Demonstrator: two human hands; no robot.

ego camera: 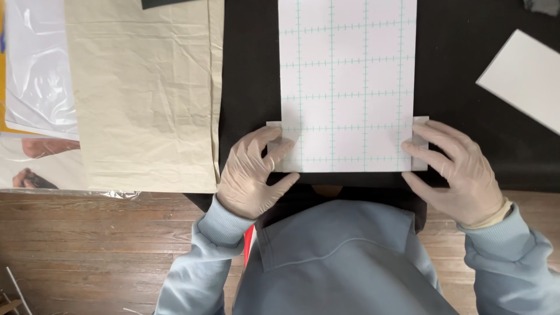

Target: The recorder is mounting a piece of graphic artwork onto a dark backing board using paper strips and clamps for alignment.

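Gridded white sheet [347, 81] flat on black worktop [466, 116], running from centre toward 12 o'clock. Left hand [254, 175], gloved, at sheet's 7 o'clock corner, fingers bent and pinched together on a translucent tab [274, 125] jutting past the edge. Right hand [458, 169], gloved, at 5 o'clock corner, fingers closed on matching tab [421, 121]. Creased beige paper [146, 93] at 9 o'clock, clear plastic wrap [38, 64] beyond it. White card [525, 76] at 2 o'clock, well apart.

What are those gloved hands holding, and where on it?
The gridded sheet, by its two near corners: left hand at the left corner, right hand at the right, fingers pressing it against the black cloth.
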